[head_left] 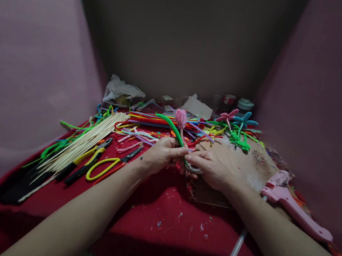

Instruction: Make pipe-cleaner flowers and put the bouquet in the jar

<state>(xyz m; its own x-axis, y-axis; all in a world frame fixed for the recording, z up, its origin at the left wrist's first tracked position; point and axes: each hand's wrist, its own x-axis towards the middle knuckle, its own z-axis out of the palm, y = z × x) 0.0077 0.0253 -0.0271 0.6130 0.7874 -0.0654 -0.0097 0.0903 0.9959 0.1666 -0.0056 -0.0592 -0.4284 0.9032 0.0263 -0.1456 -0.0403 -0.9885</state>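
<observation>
My left hand (pixel 162 155) is closed, pinching the stem of a small pink pipe-cleaner flower (pixel 181 118) together with a green pipe cleaner (pixel 171 126) that arcs up and to the left. My right hand (pixel 213 166) meets it from the right, fingers pinched at the same stem. Under the right hand's fingers lies a roll of tape (pixel 193 169), partly hidden. Both hands hover over a red cloth (pixel 161 210) covering the table.
A bundle of wooden skewers (pixel 84 144) lies at left beside yellow-handled pliers (pixel 88 161) and scissors (pixel 110 166). Loose coloured pipe cleaners (pixel 159 120) spread behind. Finished pink and blue flowers (pixel 237 118) stand at back right. A pink glue gun (pixel 289 200) rests at right.
</observation>
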